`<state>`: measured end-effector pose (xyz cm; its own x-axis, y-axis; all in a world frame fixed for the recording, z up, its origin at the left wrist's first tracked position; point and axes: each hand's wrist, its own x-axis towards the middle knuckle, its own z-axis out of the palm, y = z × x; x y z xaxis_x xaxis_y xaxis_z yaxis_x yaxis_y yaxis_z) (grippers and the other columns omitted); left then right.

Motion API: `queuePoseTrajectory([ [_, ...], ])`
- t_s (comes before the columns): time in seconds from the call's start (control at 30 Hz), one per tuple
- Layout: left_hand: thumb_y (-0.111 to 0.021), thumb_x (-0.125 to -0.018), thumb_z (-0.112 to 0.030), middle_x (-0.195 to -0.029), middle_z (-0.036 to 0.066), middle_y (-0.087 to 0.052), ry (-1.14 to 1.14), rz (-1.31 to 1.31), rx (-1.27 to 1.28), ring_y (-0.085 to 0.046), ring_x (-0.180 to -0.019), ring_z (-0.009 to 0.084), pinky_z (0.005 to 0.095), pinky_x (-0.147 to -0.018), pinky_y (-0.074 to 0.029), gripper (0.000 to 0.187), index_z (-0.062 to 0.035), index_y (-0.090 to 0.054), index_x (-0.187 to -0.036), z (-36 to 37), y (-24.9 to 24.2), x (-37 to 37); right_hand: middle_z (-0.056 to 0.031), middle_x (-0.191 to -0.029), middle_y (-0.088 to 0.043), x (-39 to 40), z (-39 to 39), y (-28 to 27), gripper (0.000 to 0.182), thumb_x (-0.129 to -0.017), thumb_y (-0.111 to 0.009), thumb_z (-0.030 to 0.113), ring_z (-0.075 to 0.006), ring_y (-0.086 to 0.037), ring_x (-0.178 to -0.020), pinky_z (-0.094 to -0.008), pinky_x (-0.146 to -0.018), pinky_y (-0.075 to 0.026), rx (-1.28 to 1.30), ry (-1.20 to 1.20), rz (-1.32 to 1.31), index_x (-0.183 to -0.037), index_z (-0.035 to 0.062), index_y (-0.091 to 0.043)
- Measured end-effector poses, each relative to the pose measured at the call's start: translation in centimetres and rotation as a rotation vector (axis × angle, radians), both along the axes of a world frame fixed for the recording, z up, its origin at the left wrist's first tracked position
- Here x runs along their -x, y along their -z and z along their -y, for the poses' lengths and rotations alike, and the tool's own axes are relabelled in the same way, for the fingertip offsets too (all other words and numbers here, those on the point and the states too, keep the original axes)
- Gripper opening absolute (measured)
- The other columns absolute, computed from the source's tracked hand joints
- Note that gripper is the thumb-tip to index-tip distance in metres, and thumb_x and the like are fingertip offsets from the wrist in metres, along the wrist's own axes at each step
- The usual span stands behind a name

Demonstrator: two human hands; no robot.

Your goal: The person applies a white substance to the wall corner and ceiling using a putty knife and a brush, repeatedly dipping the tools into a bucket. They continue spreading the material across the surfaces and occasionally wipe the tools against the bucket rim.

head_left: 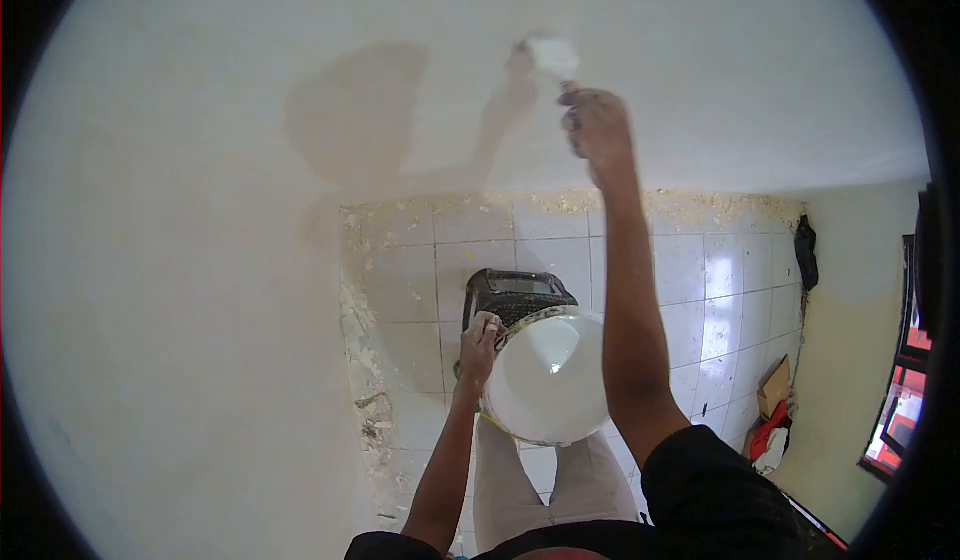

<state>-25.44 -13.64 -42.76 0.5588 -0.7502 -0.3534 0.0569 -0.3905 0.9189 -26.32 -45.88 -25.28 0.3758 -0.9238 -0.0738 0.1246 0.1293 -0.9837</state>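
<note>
One brush (553, 57) is in view, its pale bristle head pressed against the white wall (200, 260) just above the right hand (597, 123). That hand's grip is closed tight around the brush handle, arm stretched up and away from the body. The brush and hand throw one shadow on the wall, just left of the right grip.

One bucket (548, 375) of white paint sits well below the right grip, close to the person's body and above their two pale trouser legs (520, 480). The left hand (480, 338) has its fingers curled over the bucket's left rim, a closed grip holding it. Whether the bucket has a bail handle cannot be told.

Just behind the bucket, beyond the left grip, stands one dark plastic container (515, 295) on the tiled floor (700, 290). A strip of paint chips and debris (365, 360) runs along the floor edge to the left of the left grip and along the far wall base.

Far right of both grips, against the side wall, lie one cardboard box (773, 388), a red item (768, 428) and a dark bag (806, 252). One window with a dark frame (900, 360) is at the right edge.

No brand, label or writing can be read anywhere.
</note>
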Motion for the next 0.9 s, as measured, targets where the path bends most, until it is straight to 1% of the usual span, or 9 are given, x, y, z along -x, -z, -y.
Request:
queuePoseTrajectory([
  [0.1,-0.047,-0.094,-0.018,-0.074,0.008,-0.061,0.003,-0.001,-0.033,-0.056,-0.068,0.0147,0.0289,-0.065,-0.046,0.021,0.0000,-0.056,-0.087,0.0,0.1,0.1,0.0023,-0.054,-0.045,2.1,-2.5,-6.7,0.033,-0.096,-0.049,0.034,-0.0030,-0.035,-0.040,-0.0195,-0.034,-0.024,0.057,0.108,-0.189,-0.081,0.0050,-0.055],
  [0.23,-0.047,-0.094,-0.018,-0.075,0.008,-0.061,-0.045,-0.094,0.023,-0.056,-0.069,0.0140,0.0288,-0.065,-0.046,0.022,0.0004,-0.056,-0.087,0.1,0.7,0.2,-0.0001,-0.061,-0.048,0.3,0.1,3.5,0.021,-0.097,-0.043,0.019,-0.0056,-0.044,-0.050,-0.0225,-0.044,-0.035,0.242,0.201,-0.021,-0.085,0.0044,-0.052],
  [0.33,-0.042,-0.097,-0.024,-0.076,0.006,-0.060,-0.064,-0.167,0.029,-0.056,-0.074,0.0126,0.0282,-0.070,-0.046,0.028,-0.0013,-0.057,-0.088,0.0,1.8,0.2,-0.0234,-0.074,-0.056,-0.5,2.9,16.8,0.013,-0.095,-0.045,0.014,-0.0430,-0.058,-0.070,-0.0455,-0.056,-0.044,0.587,0.149,-0.486,-0.090,0.0020,-0.046],
  [0.53,-0.045,-0.094,-0.014,-0.076,0.010,-0.060,-0.017,-0.040,-0.007,-0.057,-0.072,0.0168,0.0301,-0.069,-0.046,0.020,0.0018,-0.056,-0.088,0.6,0.8,0.3,-0.0240,-0.081,-0.061,0.0,0.2,30.2,0.025,-0.096,-0.041,0.025,-0.0427,-0.062,-0.082,-0.0508,-0.069,-0.049,0.389,0.109,-1.045,-0.098,0.0047,-0.055],
  [0.63,-0.044,-0.094,-0.014,-0.077,0.010,-0.060,-0.015,-0.031,-0.007,-0.057,-0.072,0.0171,0.0304,-0.069,-0.046,0.021,0.0019,-0.056,-0.088,1.0,0.6,0.5,-0.0231,-0.085,-0.062,2.8,-0.5,33.5,0.028,-0.095,-0.043,0.028,-0.0406,-0.059,-0.088,-0.0518,-0.081,-0.046,0.361,-0.278,-1.175,-0.099,0.0059,-0.059],
  [0.77,-0.044,-0.094,-0.015,-0.077,0.010,-0.060,-0.030,-0.037,-0.015,-0.056,-0.072,0.0177,0.0303,-0.070,-0.046,0.021,0.0020,-0.056,-0.088,0.9,0.5,0.4,-0.0204,-0.090,-0.063,1.5,1.2,37.8,0.027,-0.090,-0.046,0.023,-0.0374,-0.060,-0.094,-0.0476,-0.083,-0.046,0.239,-0.307,-1.178,-0.099,0.0036,-0.062],
  [0.83,-0.044,-0.094,-0.015,-0.077,0.011,-0.060,-0.029,-0.041,-0.013,-0.057,-0.072,0.0179,0.0304,-0.070,-0.046,0.022,0.0020,-0.056,-0.088,0.8,0.5,0.4,-0.0175,-0.088,-0.063,-0.5,2.4,33.0,0.021,-0.092,-0.048,0.020,-0.0285,-0.063,-0.075,-0.0406,-0.063,-0.051,0.792,-0.308,-1.097,-0.099,0.0044,-0.060],
  [0.87,-0.043,-0.094,-0.015,-0.077,0.011,-0.060,-0.029,-0.046,-0.007,-0.057,-0.072,0.0180,0.0305,-0.070,-0.046,0.022,0.0019,-0.056,-0.088,0.9,0.5,0.4,-0.0175,-0.088,-0.063,-1.5,2.3,31.6,0.021,-0.092,-0.048,0.020,-0.0285,-0.063,-0.075,-0.0406,-0.063,-0.051,0.798,-0.307,-1.092,-0.099,0.0044,-0.060],
  [0.9,-0.043,-0.094,-0.015,-0.077,0.011,-0.060,-0.034,-0.043,-0.004,-0.057,-0.072,0.0180,0.0305,-0.070,-0.046,0.022,0.0019,-0.056,-0.088,1.0,0.6,0.3,-0.0122,-0.081,-0.061,-2.5,2.1,30.5,0.019,-0.093,-0.049,0.021,-0.0220,-0.059,-0.066,-0.0352,-0.055,-0.048,0.152,-0.227,-0.350,-0.094,0.0050,-0.059],
])
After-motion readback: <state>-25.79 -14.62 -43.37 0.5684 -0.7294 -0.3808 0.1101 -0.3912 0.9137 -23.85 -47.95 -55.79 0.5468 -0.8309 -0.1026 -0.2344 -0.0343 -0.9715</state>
